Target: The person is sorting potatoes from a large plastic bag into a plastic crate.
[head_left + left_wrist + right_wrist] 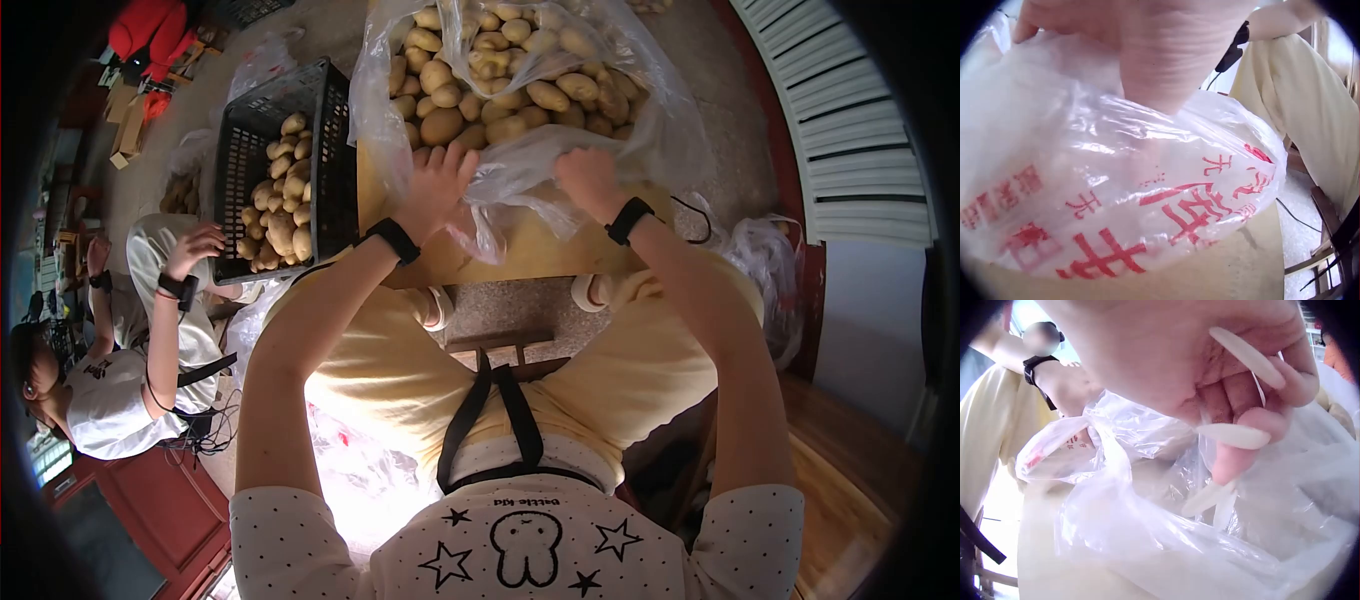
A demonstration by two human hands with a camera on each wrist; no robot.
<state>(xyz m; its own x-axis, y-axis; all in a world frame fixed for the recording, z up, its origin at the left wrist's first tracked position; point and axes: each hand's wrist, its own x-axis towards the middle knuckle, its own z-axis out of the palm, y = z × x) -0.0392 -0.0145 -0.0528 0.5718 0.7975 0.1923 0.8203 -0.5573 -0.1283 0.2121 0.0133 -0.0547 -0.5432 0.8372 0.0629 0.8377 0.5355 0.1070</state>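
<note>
A big clear plastic bag point(655, 120) full of potatoes point(490, 65) lies on a yellowish board in front of me. My left hand point(435, 187) rests on the near left edge of the bag, its fingers spread toward the potatoes. Red lettering marks the plastic bag point(1110, 206) beneath that hand in the left wrist view. At the bag's near right side, my right hand point(590, 185) has its fingers curled and grips a fold of the film. Long pale nails show on the right hand point(1241, 387) in its wrist view, with crumpled plastic hanging below.
A black crate point(333, 150) of potatoes stands left of the board point(500, 265). Another person point(120, 390) sits at far left, hands near the crate. More plastic bags lie on the floor beside the crate, and another bag point(765, 270) hangs at right near a red-framed wall.
</note>
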